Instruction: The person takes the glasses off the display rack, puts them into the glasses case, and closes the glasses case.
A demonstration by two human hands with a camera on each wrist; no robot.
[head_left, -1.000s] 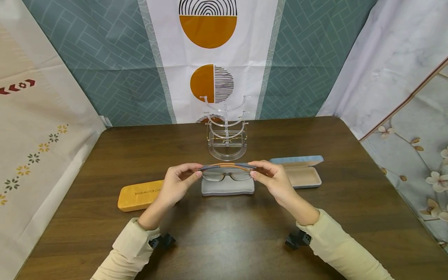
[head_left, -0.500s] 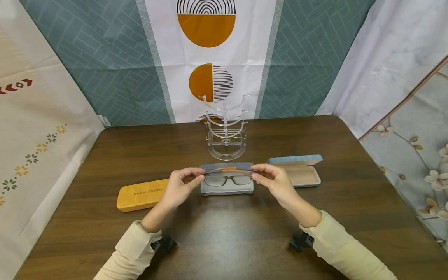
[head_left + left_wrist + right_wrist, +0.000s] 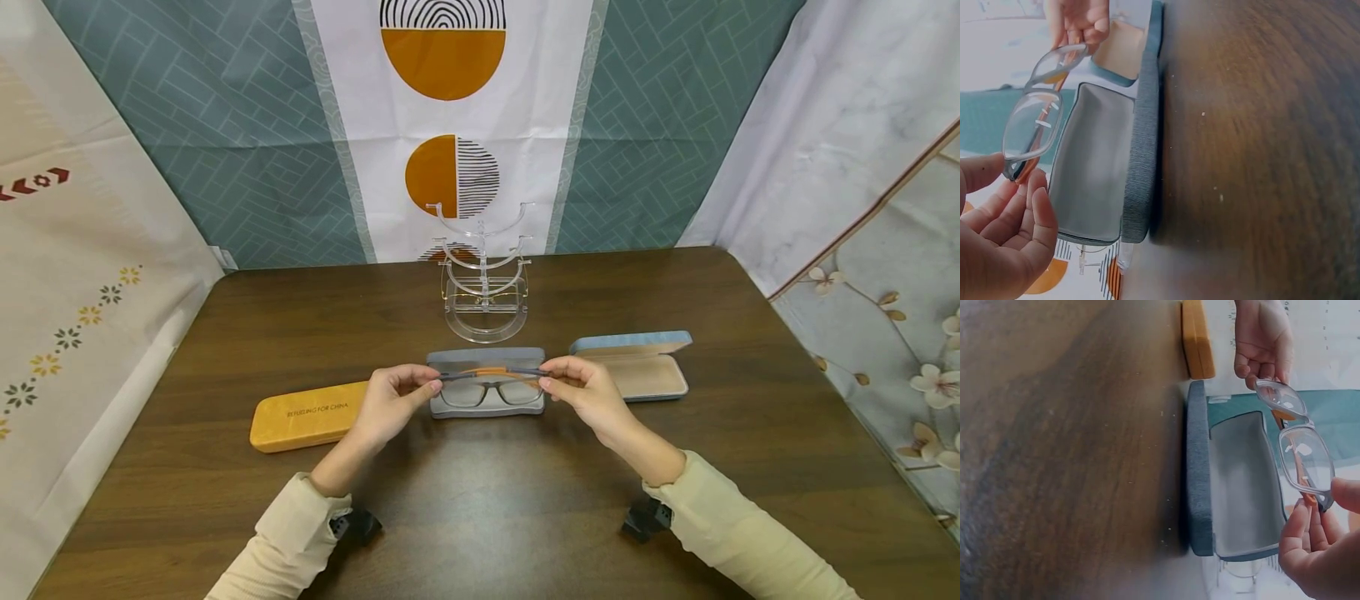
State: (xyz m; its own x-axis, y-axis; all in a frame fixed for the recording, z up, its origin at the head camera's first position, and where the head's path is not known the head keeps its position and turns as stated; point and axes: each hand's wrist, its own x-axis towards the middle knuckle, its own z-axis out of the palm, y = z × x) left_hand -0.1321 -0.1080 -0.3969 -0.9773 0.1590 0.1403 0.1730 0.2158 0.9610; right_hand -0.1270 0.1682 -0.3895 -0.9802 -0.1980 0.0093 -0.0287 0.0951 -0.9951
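A pair of glasses (image 3: 491,385) with clear lenses and folded blue-grey and orange temples is held level above an open grey glasses case (image 3: 487,411). My left hand (image 3: 393,404) pinches one end of the frame between thumb and fingers. At the opposite end, my right hand (image 3: 592,396) pinches it the same way. From the left wrist, the glasses (image 3: 1032,128) appear apart from the case's bare grey lining (image 3: 1094,169). The right wrist view also shows a gap between the glasses (image 3: 1307,456) and the case (image 3: 1244,481).
A closed yellow glasses case (image 3: 307,417) lies by my left hand. An open blue case (image 3: 645,377) with beige lining sits beyond my right hand. Behind the grey case stands a clear acrylic display rack (image 3: 486,335) bearing thin gold-framed glasses, on the wooden table (image 3: 480,500).
Both hands have brought the glasses slightly down and toward me over the grey case, so its raised lid now shows behind them. My left hand has shifted a little to the right.
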